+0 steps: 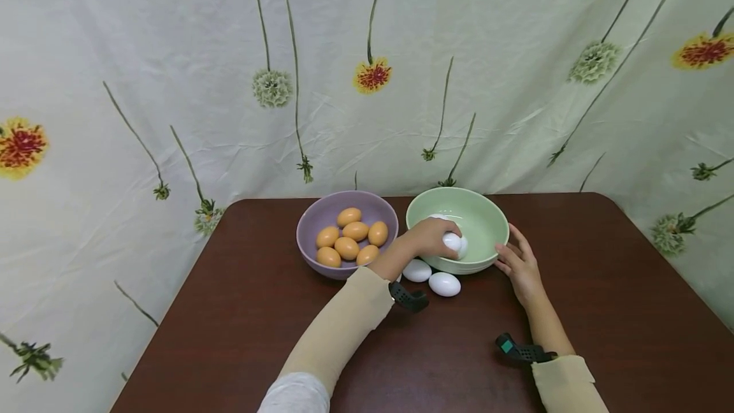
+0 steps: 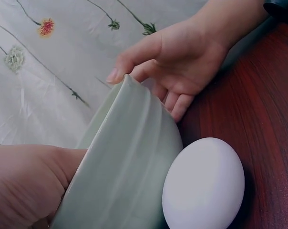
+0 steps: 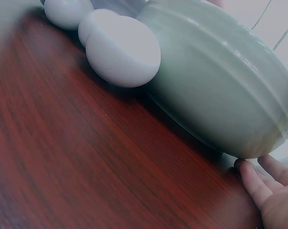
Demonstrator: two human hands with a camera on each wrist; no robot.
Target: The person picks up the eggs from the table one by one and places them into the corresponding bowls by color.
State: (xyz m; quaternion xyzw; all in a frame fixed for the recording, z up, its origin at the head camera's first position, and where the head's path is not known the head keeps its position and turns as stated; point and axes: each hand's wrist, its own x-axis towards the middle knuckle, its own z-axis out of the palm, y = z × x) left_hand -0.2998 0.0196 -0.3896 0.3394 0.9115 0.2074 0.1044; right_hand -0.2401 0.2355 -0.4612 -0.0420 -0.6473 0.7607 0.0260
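Observation:
My left hand (image 1: 434, 238) reaches over the near left rim of a pale green bowl (image 1: 487, 212), fingers curled round a white egg (image 1: 451, 241) low inside it. Other white eggs in the bowl show partly beside and behind that hand. In the left wrist view the bowl wall hides the fingertips. My right hand (image 1: 520, 264) grips the bowl at its right side, thumb at the rim and fingers along the outer wall. Close in front of the bowl, a white egg (image 1: 444, 284) lies on the table near another white egg (image 1: 417, 271); a third is mostly behind my left wrist.
Left of the green bowl stands a purple bowl (image 1: 305, 242) with several brown eggs (image 1: 346, 248) in it. Both bowls are near the far edge of the dark wooden table (image 1: 252, 336). A flowered cloth (image 1: 344, 139) hangs behind.

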